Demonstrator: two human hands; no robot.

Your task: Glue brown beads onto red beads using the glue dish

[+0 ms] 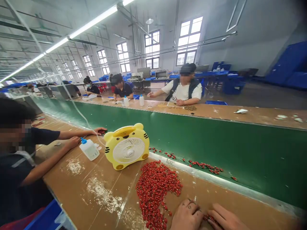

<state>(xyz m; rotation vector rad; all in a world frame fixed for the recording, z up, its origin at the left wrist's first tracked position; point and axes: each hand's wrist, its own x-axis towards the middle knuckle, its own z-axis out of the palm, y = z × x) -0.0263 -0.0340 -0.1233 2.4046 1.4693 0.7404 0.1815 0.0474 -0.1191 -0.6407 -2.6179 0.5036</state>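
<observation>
A wide pile of small red pieces with pale tips (pixel 155 188) lies on the brown tabletop, just left of my hands. My left hand (pixel 188 214) rests at the pile's right side, its fingers curled down and closed; whatever is under them is hidden. Close beside it, my right hand (pixel 225 218) reaches in from the lower right. Its fingers are bent over a few dark red pieces (pixel 209 218), which show partly between the two hands. Both hands are cut off by the bottom edge of the view.
A yellow tiger-faced fan (pixel 129 148) stands behind the pile. Left of it are a white bottle with a blue cap (pixel 89 149) and a co-worker's arms (pixel 55 159). Red pieces (pixel 206 166) lie scattered along the green conveyor belt (pixel 240 143). Other people sit across it.
</observation>
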